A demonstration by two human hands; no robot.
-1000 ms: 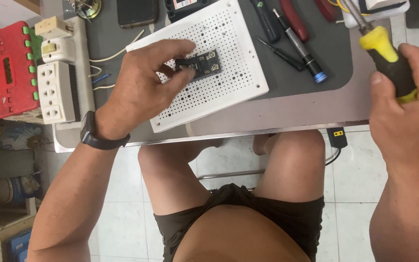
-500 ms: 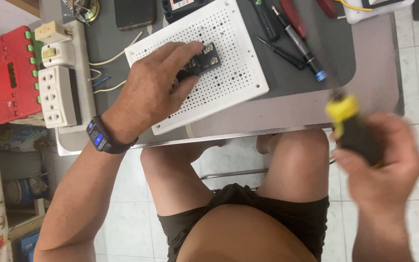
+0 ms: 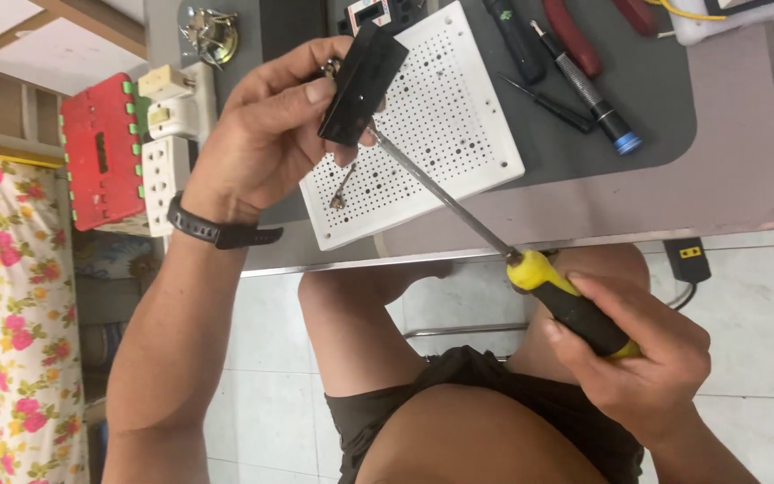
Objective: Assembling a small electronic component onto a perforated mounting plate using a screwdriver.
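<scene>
My left hand (image 3: 262,143) holds a small black block-shaped part (image 3: 360,85) lifted above a white perforated board (image 3: 459,134). A dark watch sits on that wrist. My right hand (image 3: 624,358) grips the yellow and black handle of a screwdriver (image 3: 566,300). Its long metal shaft runs up and left, and the tip meets the underside of the black part. A small screw or metal piece (image 3: 342,188) lies on the board near its left corner.
A dark mat (image 3: 656,116) on the table carries several hand tools, among them a blue-tipped driver (image 3: 593,94) and red-handled pliers (image 3: 575,36). A white power strip (image 3: 167,170) and a red box (image 3: 100,152) sit at the left. My bare knees are below the table edge.
My left hand has lifted the black part off the white board and tilted it. My right hand brought the screwdriver in from the right, its tip now against the part.
</scene>
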